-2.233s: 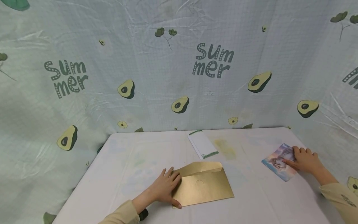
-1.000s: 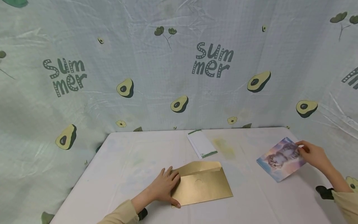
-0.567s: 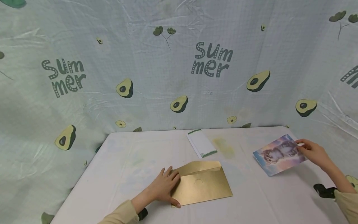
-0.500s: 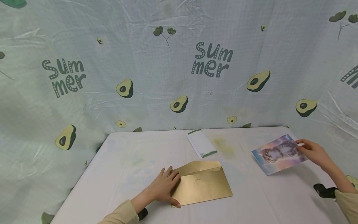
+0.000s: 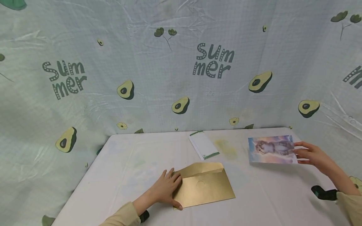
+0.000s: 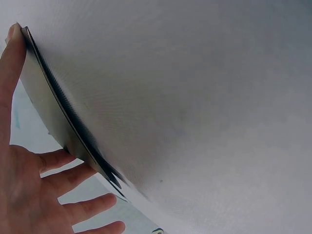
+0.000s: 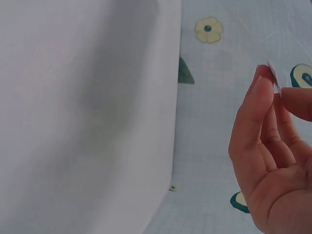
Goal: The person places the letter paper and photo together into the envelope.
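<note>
In the head view a gold envelope (image 5: pixel 209 188) lies with its flap lifted toward the far side. My left hand (image 5: pixel 167 190) rests on its left end with spread, straight fingers, the thumb at the near corner. The left wrist view shows the envelope's edge (image 6: pixel 63 117) between thumb and fingers. At the right, above the table, my right hand (image 5: pixel 318 158) pinches the right edge of a card with a kitten picture (image 5: pixel 272 149), held with its picture facing me. Only a sliver of that card (image 7: pixel 274 75) shows between fingertips and thumb in the right wrist view.
A white card with green borders (image 5: pixel 204 146) lies at the back middle of the white-covered table (image 5: pixel 135 163). Behind and around the table hangs a curtain (image 5: pixel 152 69) with avocado prints. Black wrist cameras (image 5: pixel 323 193) sit at both cuffs.
My right hand has lifted the kitten card off the table, brought it a little leftward and turned it level, picture toward me. My left hand and the envelope have stayed in place.
</note>
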Available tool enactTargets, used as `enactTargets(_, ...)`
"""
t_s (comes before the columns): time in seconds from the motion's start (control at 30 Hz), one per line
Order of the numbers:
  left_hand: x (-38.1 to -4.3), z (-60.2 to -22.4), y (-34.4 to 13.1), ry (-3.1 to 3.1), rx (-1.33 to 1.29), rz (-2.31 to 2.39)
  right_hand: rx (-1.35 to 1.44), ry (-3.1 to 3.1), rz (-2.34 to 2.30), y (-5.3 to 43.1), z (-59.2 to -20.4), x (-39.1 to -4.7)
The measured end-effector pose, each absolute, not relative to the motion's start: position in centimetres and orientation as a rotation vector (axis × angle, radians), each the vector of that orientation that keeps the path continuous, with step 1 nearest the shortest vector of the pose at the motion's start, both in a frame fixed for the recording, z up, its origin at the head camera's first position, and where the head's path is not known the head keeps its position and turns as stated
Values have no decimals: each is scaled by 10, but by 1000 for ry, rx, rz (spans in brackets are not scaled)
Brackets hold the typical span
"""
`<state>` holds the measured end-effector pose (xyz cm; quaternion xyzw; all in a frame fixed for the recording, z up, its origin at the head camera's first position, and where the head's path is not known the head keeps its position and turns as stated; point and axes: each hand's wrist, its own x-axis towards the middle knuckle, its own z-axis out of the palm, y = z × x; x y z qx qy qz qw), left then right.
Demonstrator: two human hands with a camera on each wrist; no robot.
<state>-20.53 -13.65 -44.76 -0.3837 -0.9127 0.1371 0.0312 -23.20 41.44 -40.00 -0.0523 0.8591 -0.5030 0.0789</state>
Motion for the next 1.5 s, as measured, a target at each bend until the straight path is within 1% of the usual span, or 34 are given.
enactTargets(0.17,-205,-448,-137,-2816,-1178,417,-272,2414,-1689,409,-404,-234)
enactTargets(0.3,-205,-448,-137,-2815,-1180,417,-282,2356,-1719,402,-407,-237)
enactTargets(0.53,-205,-447,-136,-2826,-1170,417,-244,2357,-1675,389,-414,-243)
enactTargets(1.33,-203,-450,-137,-2787,-1167,405,-183,2379,-1587,315,-424,-269)
enactTargets(1.5,-204,-449,-138,-2778,-1163,434,-223,2410,-1548,301,-427,-278)
